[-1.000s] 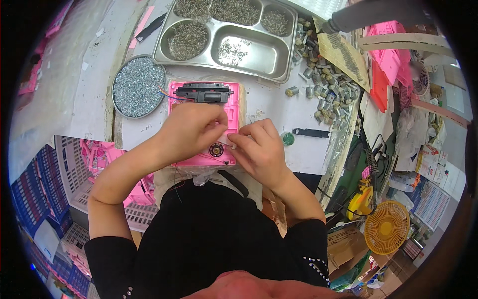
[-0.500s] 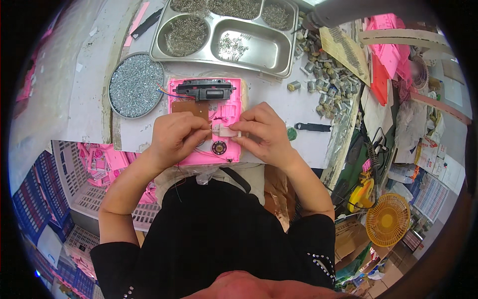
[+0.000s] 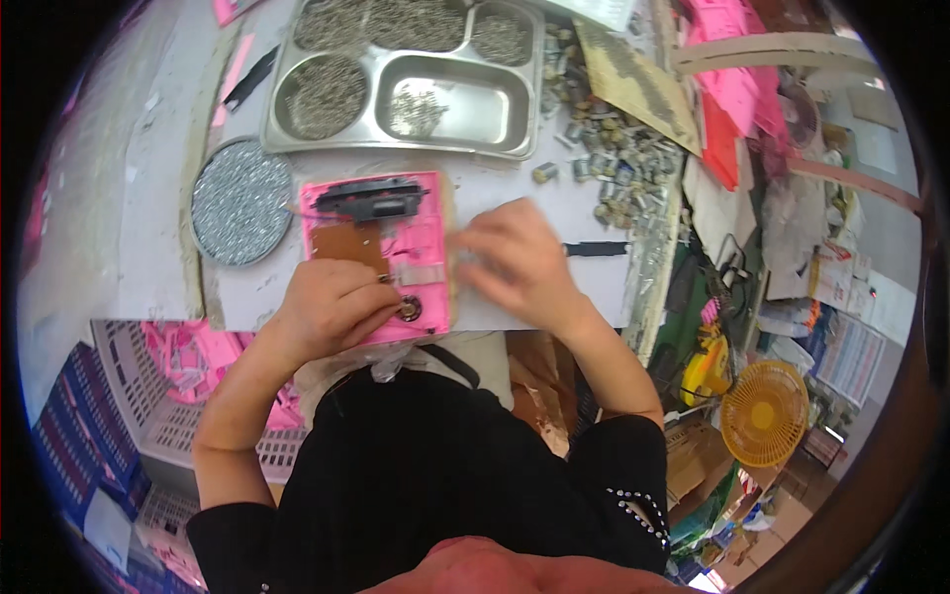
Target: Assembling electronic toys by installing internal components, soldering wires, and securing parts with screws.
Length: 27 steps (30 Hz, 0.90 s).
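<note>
A pink plastic housing [image 3: 421, 259] lies on the white table in front of me, with a brown circuit board [image 3: 348, 243] and a black part [image 3: 368, 198] set in it. My left hand [image 3: 332, 307] rests on the housing's lower left, fingers curled beside a small round dark part [image 3: 409, 309]. Just right of the housing, my right hand [image 3: 520, 259] hovers blurred over the table; what its fingers hold, if anything, is not visible.
A steel compartment tray [image 3: 495, 139] with small metal parts sits behind the housing. A round dish of silver bits [image 3: 240, 203] stands at the left. Loose small motors [image 3: 618, 168] and a black tool [image 3: 596, 248] lie at the right. White crates [image 3: 168, 416] stand below the table.
My right hand has pulled away from the housing toward the right. The left hand has slid down to the housing's lower left, uncovering the brown board.
</note>
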{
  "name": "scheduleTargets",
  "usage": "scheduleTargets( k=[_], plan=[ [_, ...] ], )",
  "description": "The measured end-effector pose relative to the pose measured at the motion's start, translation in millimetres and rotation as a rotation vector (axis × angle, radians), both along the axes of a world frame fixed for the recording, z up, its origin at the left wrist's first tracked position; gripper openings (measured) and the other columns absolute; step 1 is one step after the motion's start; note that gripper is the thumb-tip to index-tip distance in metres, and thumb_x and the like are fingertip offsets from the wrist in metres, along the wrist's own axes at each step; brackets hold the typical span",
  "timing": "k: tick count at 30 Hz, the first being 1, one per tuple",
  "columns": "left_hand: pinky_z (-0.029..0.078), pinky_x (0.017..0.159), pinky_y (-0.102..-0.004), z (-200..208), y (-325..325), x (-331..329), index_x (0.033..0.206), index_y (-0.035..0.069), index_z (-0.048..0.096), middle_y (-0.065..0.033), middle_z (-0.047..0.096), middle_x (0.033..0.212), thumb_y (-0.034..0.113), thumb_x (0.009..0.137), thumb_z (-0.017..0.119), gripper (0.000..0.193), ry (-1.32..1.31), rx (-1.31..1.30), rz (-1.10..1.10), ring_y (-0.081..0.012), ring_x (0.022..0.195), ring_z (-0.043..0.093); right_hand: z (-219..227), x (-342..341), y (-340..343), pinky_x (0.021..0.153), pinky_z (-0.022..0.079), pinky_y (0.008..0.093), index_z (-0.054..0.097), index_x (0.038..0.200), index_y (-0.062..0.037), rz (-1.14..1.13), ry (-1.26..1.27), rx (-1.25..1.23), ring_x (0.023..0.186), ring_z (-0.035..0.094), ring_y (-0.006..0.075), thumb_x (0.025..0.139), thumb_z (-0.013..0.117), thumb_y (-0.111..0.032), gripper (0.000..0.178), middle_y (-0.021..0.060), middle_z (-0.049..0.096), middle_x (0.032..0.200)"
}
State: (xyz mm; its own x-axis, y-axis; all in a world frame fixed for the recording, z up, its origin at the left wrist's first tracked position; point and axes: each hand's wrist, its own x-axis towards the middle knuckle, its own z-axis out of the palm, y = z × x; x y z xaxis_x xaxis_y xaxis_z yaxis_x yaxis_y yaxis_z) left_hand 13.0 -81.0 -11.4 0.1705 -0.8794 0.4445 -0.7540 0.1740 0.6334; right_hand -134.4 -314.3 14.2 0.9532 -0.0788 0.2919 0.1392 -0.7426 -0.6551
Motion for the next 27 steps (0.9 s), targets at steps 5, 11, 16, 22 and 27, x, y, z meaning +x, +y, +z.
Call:
scheduleTargets(
  k=[5, 11, 16, 22, 27],
  plan=[
    [0.047, 0.052, -0.0371, 1, -2, -3, 0.087, 0.011, 0.066, -0.0030, 0.057, 0.070, 0.011, 0.074, 0.080, 0.019, -0.055, 0.015, -0.052, -0.0237, 0.061, 0.061, 2, -8, -89, 0.079, 0.050, 0.0415, 0.075, 0.093, -0.0091, -0.444, 0.000, -0.432, 0.089, 0.060, 0.0301, 0.077, 0.075, -0.005, 0.016, 0.0074, 0.066, 0.092],
    [0.045, 0.051, -0.0391, 4, -1, -2, 0.089, 0.010, 0.065, -0.0035, 0.055, 0.069, 0.010, 0.071, 0.081, 0.024, -0.104, 0.086, -0.101, -0.0248, 0.061, 0.060, -3, 31, -113, 0.080, 0.051, 0.0443, 0.075, 0.100, -0.0105, -0.496, 0.360, -0.647, 0.087, 0.066, 0.0333, 0.082, 0.068, -0.011, 0.019, 0.0114, 0.070, 0.091],
    [0.046, 0.053, -0.0382, 17, -5, 0, 0.089, 0.010, 0.067, -0.0039, 0.059, 0.071, 0.009, 0.076, 0.078, 0.017, -0.004, 0.142, -0.089, -0.0242, 0.061, 0.060, -18, 35, -127, 0.078, 0.052, 0.0470, 0.072, 0.104, -0.0114, -0.432, 0.435, -0.777, 0.086, 0.070, 0.0322, 0.084, 0.067, -0.014, 0.022, 0.0117, 0.072, 0.088],
    [0.046, 0.054, -0.0367, 57, -36, 9, 0.096, 0.006, 0.069, -0.0072, 0.058, 0.070, 0.006, 0.083, 0.075, 0.014, 0.186, 0.156, 0.030, -0.0224, 0.059, 0.060, -8, 8, -106, 0.074, 0.053, 0.0450, 0.072, 0.098, -0.0102, -0.463, 0.171, -0.335, 0.083, 0.068, 0.0322, 0.083, 0.068, -0.011, 0.015, 0.0092, 0.070, 0.084],
    [0.049, 0.058, -0.0383, 65, -82, 9, 0.094, 0.007, 0.068, -0.0074, 0.061, 0.075, 0.009, 0.085, 0.074, 0.011, 0.148, 0.128, -0.024, -0.0246, 0.063, 0.062, 1, 7, -116, 0.076, 0.055, 0.0446, 0.073, 0.097, -0.0111, -0.482, 0.319, -0.499, 0.089, 0.068, 0.0318, 0.080, 0.068, -0.008, 0.018, 0.0108, 0.069, 0.093]
  ],
)
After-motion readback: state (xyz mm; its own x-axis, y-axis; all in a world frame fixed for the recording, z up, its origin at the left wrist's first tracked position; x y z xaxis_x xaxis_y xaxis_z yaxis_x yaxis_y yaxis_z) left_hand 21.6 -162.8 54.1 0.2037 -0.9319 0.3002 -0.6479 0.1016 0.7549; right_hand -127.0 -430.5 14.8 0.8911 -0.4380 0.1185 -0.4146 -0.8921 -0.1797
